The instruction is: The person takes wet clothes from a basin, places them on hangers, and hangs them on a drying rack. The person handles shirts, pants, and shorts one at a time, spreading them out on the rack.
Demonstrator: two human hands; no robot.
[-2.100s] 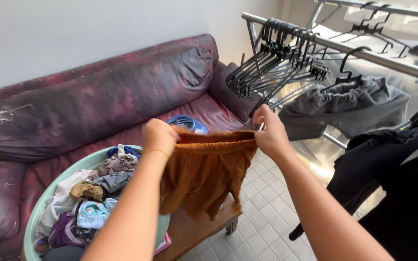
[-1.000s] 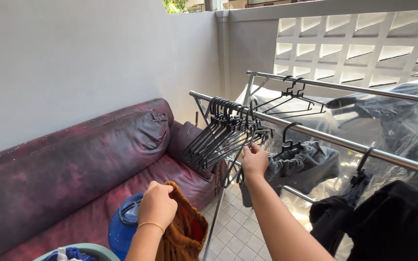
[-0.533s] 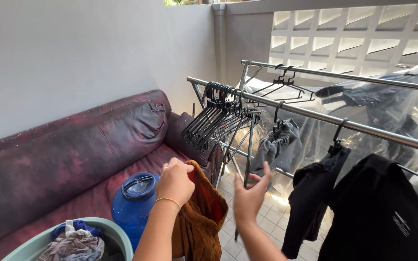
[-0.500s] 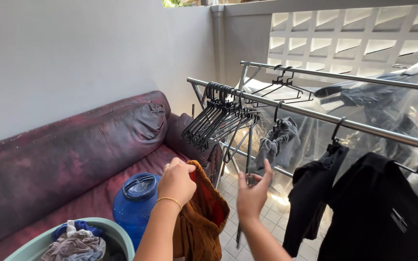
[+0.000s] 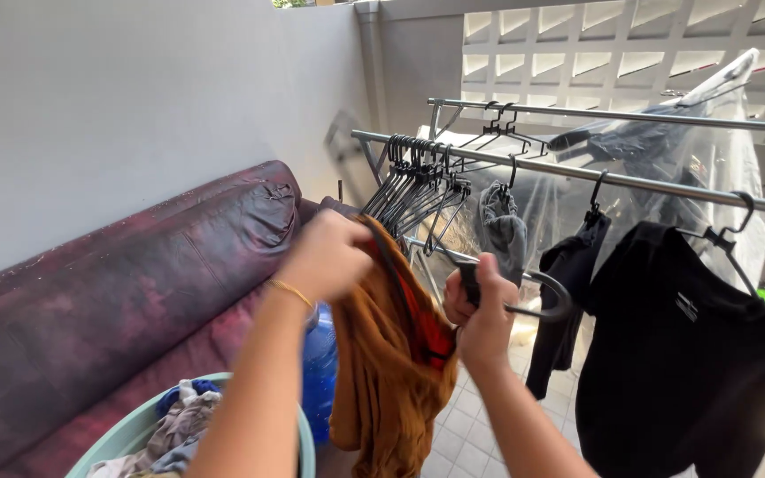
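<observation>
Orange-brown garment (image 5: pixel 391 372) hangs vertical; black hanger (image 5: pixel 524 296) hook rightward.

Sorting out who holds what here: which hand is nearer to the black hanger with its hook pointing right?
Right. The right hand grips the black hanger by its neck; the left hand is off to its left, holding the orange garment.

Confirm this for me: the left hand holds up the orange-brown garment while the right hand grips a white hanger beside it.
Not quite: the hanger is black, not white, as the head view shows. The rest holds. The left hand holds up the orange-brown garment, and the right hand grips the hanger beside it, its hook curving out to the right.
</observation>
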